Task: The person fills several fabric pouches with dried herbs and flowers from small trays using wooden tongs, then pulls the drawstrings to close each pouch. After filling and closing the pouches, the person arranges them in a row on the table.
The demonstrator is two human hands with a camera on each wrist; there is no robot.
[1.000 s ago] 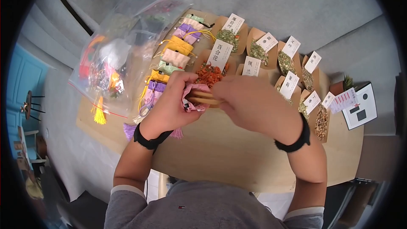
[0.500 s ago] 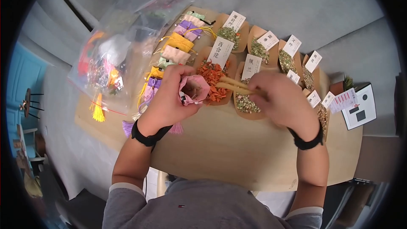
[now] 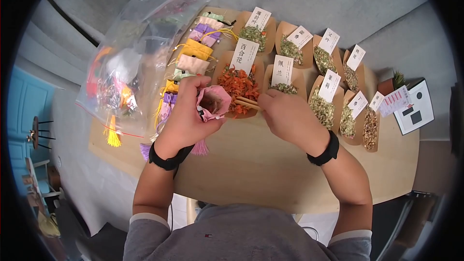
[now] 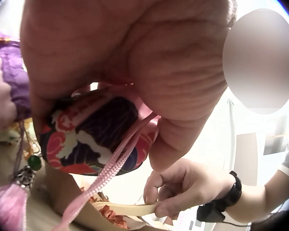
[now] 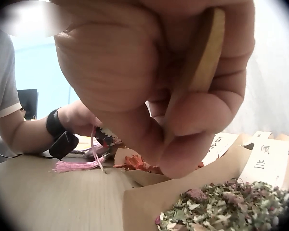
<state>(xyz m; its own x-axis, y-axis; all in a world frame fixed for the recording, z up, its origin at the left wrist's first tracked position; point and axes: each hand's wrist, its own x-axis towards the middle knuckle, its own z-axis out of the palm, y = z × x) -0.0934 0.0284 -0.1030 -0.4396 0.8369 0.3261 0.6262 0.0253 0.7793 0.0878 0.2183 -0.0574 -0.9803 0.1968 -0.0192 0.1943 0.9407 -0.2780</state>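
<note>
My left hand (image 3: 186, 121) holds a pink pouch (image 3: 215, 102) with its mouth open upward; in the left wrist view the pouch's outside (image 4: 94, 132) is patterned red, dark and white, with a pink cord (image 4: 113, 163) hanging. My right hand (image 3: 295, 118) pinches wooden tongs (image 3: 247, 102), whose tips touch the orange dried petals (image 3: 237, 84) in a paper tray just right of the pouch. In the right wrist view the tongs (image 5: 202, 57) lie between thumb and fingers. Whether the tips grip any petals cannot be told.
Several paper trays of dried herbs with white labels (image 3: 282, 70) stand behind and right of my right hand. A row of small pouches (image 3: 195, 48) and a large clear bag (image 3: 137, 67) lie at left. A small plant (image 3: 398, 79) stands far right.
My right hand first drew back from the pouch mouth to the right, then brought the tongs down to the orange petals. The left hand keeps the pouch, its mouth now uncovered.
</note>
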